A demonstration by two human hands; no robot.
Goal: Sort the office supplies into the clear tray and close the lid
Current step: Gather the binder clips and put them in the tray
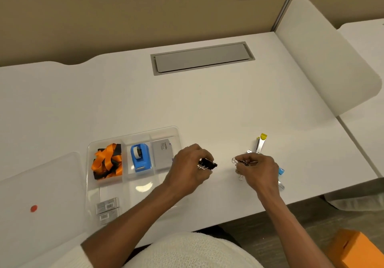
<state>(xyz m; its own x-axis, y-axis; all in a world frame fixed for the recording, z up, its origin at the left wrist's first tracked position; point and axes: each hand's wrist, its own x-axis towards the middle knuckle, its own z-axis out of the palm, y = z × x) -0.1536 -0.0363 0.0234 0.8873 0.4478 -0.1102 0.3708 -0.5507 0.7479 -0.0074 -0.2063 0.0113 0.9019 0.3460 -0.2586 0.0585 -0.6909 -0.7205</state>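
The clear tray (pixel 133 186) sits at the desk's front left. It holds an orange and black lanyard (pixel 107 161), a blue tape dispenser (pixel 140 157), a grey card pack (pixel 163 153) and two staple boxes (pixel 107 210). My left hand (pixel 188 169) is just right of the tray, shut on black binder clips (pixel 208 163). My right hand (pixel 257 172) pinches small wire clips (pixel 241 162). Behind it lies a yellow-tipped metal tool (pixel 261 143); a blue item (pixel 281 171) pokes out under the hand.
The tray's clear lid (pixel 39 184), with a red dot sticker, lies flat left of the tray. A grey cable hatch (pixel 202 58) is set in the desk's back. An orange box (pixel 353 249) is on the floor at right.
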